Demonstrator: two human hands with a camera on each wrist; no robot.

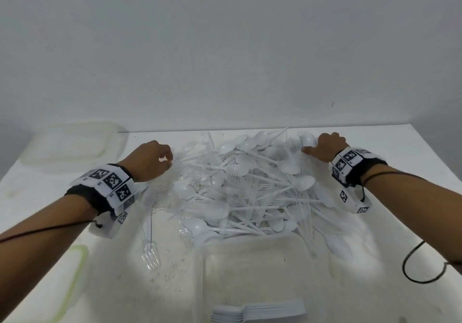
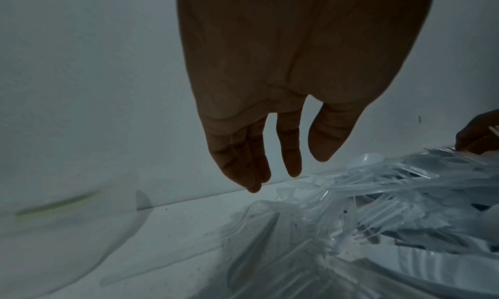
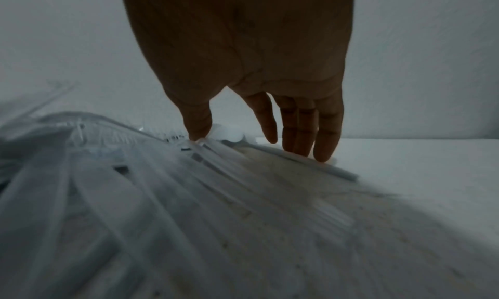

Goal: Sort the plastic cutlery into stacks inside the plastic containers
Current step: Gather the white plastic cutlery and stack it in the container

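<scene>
Both hands are reaching to the far side of a big heap of cutlery [image 1: 240, 187] lying in the middle of the white table [image 1: 37, 260]. The left hand [image 1: 150, 160] is hovering at the heap's far left edge; the left wrist view is showing its fingers [image 2: 290, 154] hanging straight and loose, with nothing in them, just above the clear forks there. The right hand [image 1: 325, 147] is sitting at the heap's far right edge, its fingers [image 3: 324, 132] extended and relaxed, the thumb tip touching the white pieces on top and the other fingertips resting on handles at the heap's rim; it is gripping nothing. White spoons and forks and clear forks are lying tangled across one another in the heap, and a clear fork [image 1: 150, 250] is lying apart on the table near the left forearm. A clear plastic container [image 1: 250, 267] is standing at the near edge of the heap, and a neat stack of white forks [image 1: 257, 311] is lying inside it at its near end. Another clear container [image 1: 72, 142] is standing at the far left of the table, by the wall, and a lid with a green rim [image 1: 72, 280] is lying at the near left. Marker bands and black cables are showing on both wrists.
</scene>
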